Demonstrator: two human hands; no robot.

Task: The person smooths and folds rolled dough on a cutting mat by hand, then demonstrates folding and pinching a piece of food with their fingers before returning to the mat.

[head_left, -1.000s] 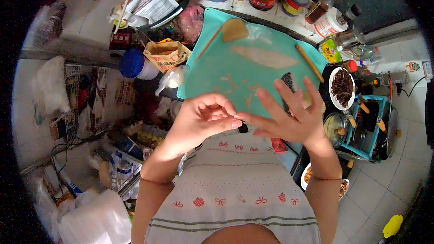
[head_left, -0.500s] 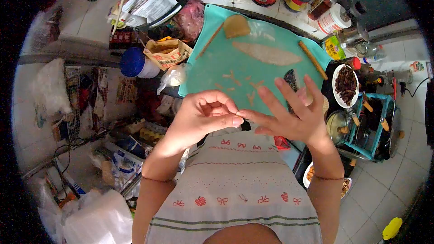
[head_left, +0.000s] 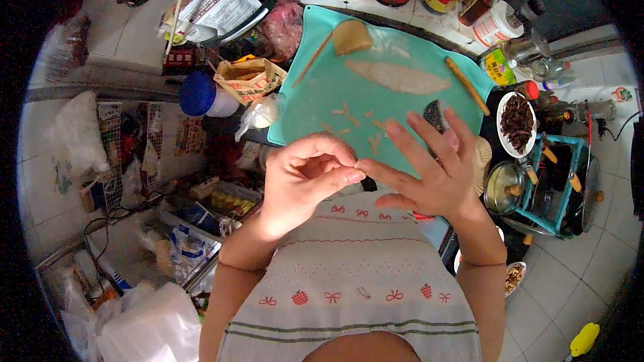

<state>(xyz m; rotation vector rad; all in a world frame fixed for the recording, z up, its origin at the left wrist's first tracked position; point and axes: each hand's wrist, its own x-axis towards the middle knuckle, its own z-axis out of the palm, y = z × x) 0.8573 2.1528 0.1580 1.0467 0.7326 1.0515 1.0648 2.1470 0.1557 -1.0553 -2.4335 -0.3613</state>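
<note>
on my feed the left hand (head_left: 302,177) pinches at the index tip of the spread right hand (head_left: 436,184), anything between too small to tell; the pale dough strips (head_left: 350,116), far on the teal mat (head_left: 305,117), look light, soft, squashable: i'd grip 1 mid-length

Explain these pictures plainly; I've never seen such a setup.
There is no machine here: a person works bare-handed. Every picture comes from one camera worn on the head, looking forward and down. On the green mat lie a long, flat, pale piece, small strips, a tan piece with a rounded end, a thin stick and a thicker stick. The left hand has its thumb and index finger close together at the index fingertip of the right hand, whose other fingers are spread. Anything pinched there is too small to tell.
</note>
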